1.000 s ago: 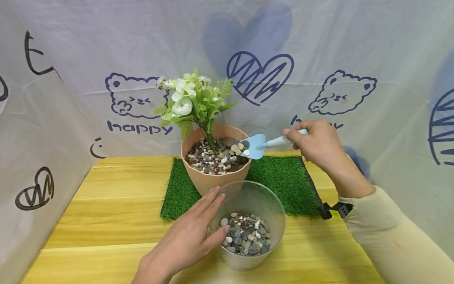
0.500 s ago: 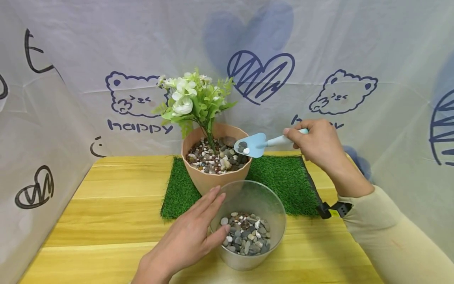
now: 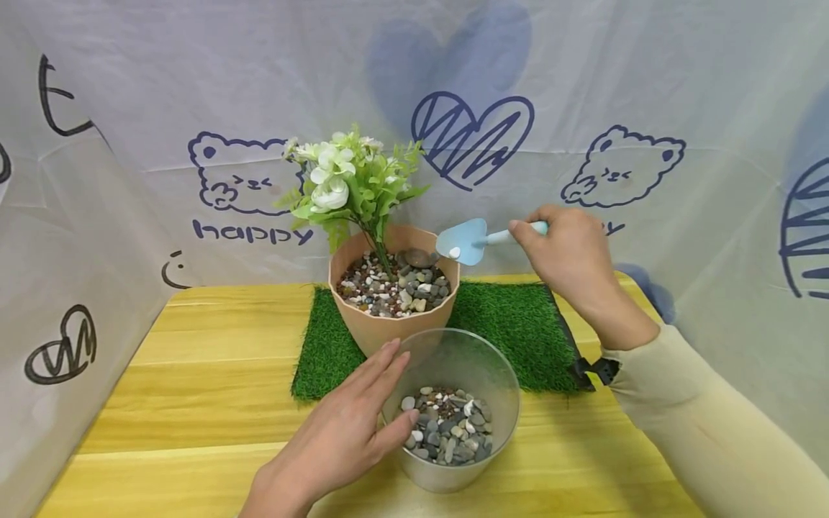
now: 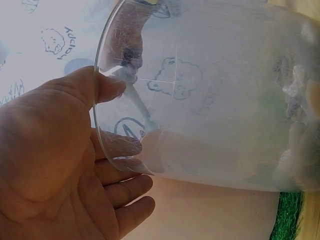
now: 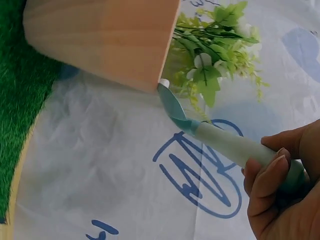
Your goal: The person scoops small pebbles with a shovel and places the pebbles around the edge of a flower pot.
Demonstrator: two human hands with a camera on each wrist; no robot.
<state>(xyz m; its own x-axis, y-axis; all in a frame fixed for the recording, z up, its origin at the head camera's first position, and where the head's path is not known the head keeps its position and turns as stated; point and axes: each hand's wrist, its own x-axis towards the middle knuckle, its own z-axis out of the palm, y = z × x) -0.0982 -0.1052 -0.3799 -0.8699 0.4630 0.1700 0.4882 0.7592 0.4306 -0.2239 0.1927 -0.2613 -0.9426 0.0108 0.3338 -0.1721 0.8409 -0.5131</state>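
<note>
The counter [image 3: 207,388] runs beneath the left hand [image 3: 346,424] and the right hand [image 3: 573,248], which are well apart; the mat [image 3: 537,338] lies beyond the left hand; on it, ahead and between the hands, stands the pot [image 3: 388,331]; the tub [image 3: 434,475] is against the left hand's straight fingers; the right hand grips the trowel [image 3: 476,241]; most of the trowel's stones [image 3: 419,305] have just slid into the pot, leaving one white stone [image 3: 455,253]; this scoop looks nearly spent.

Smooth plastic trowel [image 3: 475,241], glossy plastic bucket [image 3: 497,381] (scratched)
</note>
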